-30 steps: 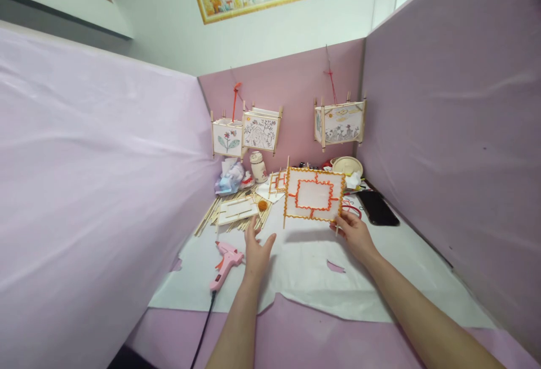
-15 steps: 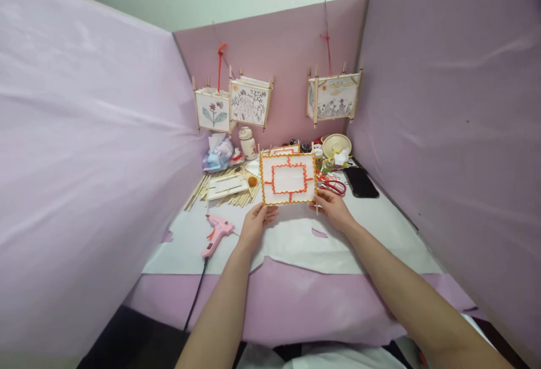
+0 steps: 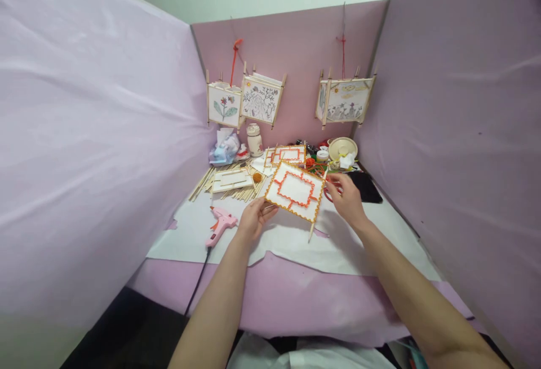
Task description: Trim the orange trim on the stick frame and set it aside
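A white rectangular panel [image 3: 278, 199] with a yellow wavy border, an orange-red inner outline and wooden sticks at its sides is held tilted above the table. My left hand [image 3: 255, 218] is closed on its lower left corner, some fingers reaching beneath it. At the upper right corner, my right hand [image 3: 349, 197] has bent fingers pinching the edge by the stick's end. Behind lie similar decorated panels [image 3: 289, 155]. Red-handled scissors [image 3: 328, 193] are partly covered by the panel and my right hand.
A pink glue gun [image 3: 220, 225] with a black cord lies left. Behind it are wooden sticks [image 3: 200, 184], a stick frame [image 3: 232, 180] and a white bottle [image 3: 254, 141]. A black phone [image 3: 367, 187] rests at right. Picture lanterns [image 3: 262, 98] hang before the pink back wall.
The panel has turned clockwise and tipped back from nearly upright. My right hand has moved from its lower right corner up to the upper right corner. My left hand still holds the left corner.
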`<state>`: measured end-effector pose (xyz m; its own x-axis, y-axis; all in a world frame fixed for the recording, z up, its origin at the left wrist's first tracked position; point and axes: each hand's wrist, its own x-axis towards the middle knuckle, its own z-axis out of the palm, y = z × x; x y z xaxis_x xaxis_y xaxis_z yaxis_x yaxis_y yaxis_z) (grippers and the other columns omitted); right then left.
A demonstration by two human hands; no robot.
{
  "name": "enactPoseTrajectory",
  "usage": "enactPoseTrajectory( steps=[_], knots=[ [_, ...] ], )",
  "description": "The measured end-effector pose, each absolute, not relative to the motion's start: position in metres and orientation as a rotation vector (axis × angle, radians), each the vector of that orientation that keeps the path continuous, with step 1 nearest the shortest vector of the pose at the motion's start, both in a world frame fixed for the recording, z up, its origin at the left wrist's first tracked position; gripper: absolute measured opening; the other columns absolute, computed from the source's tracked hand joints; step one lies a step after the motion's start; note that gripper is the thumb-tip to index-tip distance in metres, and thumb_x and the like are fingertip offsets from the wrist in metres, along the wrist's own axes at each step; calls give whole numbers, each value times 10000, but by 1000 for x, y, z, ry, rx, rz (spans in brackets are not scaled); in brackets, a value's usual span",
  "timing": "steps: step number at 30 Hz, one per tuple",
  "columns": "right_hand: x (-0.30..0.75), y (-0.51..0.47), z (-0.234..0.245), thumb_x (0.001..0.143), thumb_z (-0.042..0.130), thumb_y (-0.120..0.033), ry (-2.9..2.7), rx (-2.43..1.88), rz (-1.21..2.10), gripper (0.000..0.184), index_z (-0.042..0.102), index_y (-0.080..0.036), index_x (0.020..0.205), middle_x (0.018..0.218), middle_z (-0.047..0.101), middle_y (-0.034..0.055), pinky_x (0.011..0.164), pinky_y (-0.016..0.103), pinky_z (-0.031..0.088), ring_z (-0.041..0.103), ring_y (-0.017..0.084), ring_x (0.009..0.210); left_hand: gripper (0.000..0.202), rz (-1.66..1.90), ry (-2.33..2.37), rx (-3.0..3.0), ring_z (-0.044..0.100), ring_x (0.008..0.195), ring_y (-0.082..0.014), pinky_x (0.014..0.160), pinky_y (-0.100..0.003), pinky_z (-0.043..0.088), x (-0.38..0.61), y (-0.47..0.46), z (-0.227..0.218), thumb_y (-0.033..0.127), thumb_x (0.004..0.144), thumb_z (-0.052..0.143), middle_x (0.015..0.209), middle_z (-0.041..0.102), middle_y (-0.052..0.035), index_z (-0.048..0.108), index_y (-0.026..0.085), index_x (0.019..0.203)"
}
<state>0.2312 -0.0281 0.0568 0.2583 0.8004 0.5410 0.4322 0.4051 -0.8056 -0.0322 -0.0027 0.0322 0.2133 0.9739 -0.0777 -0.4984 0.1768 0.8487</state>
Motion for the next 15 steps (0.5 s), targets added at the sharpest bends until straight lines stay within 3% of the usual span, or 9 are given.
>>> enactPoseTrajectory(
  steps=[4, 6, 8, 10, 12, 15],
  knots=[
    [203, -22, 126, 860, 603, -370, -2050, -1045, 25, 388, 629, -241, 1225, 1317, 585, 83, 1091, 489, 293, 461, 286, 1255, 249, 1011, 734, 908, 702, 723, -209, 714, -320, 571, -34, -8, 38, 335, 781, 685, 834, 721, -118, 660, 107, 879],
    [187, -13, 144, 806, 665, -399, -2300, -1042, 67, 398, 670, -239, 1170, 1216, 653, 74, 1060, 480, 316, 517, 292, 1181, 278, 887, 708, 959, 690, 670, -200, 648, -289, 561, -34, -11, 38, 357, 765, 681, 773, 715, -120, 678, 92, 848],
    [176, -5, 147, 758, 693, -443, -2515, -1120, 324, 336, 732, -232, 1016, 976, 726, 60, 911, 384, 429, 618, 243, 924, 274, 795, 687, 974, 669, 616, -185, 582, -262, 540, -35, -13, 38, 358, 741, 690, 731, 708, -110, 690, 93, 813],
    [174, -3, 140, 750, 675, -458, -2651, -1177, 713, 259, 753, -225, 833, 757, 716, 31, 703, 287, 454, 593, 167, 668, 237, 762, 682, 965, 636, 551, -159, 524, -236, 508, -38, -15, 40, 346, 717, 711, 678, 693, -84, 685, 114, 749],
    [181, -6, 132, 743, 662, -462, -2571, -1203, 961, 254, 728, -218, 721, 671, 679, 0, 597, 259, 416, 538, 133, 583, 298, 769, 666, 938, 626, 543, -151, 523, -232, 497, -43, -15, 42, 425, 735, 705, 678, 692, -83, 686, 127, 736],
    [204, -12, 125, 725, 673, -507, -2121, -1232, 1083, 301, 681, -207, 717, 667, 644, -17, 559, 244, 395, 520, 126, 590, 622, 863, 586, 859, 689, 762, -223, 700, -313, 548, -54, -10, 46, 704, 794, 534, 886, 724, -153, 715, 118, 901]
  ],
)
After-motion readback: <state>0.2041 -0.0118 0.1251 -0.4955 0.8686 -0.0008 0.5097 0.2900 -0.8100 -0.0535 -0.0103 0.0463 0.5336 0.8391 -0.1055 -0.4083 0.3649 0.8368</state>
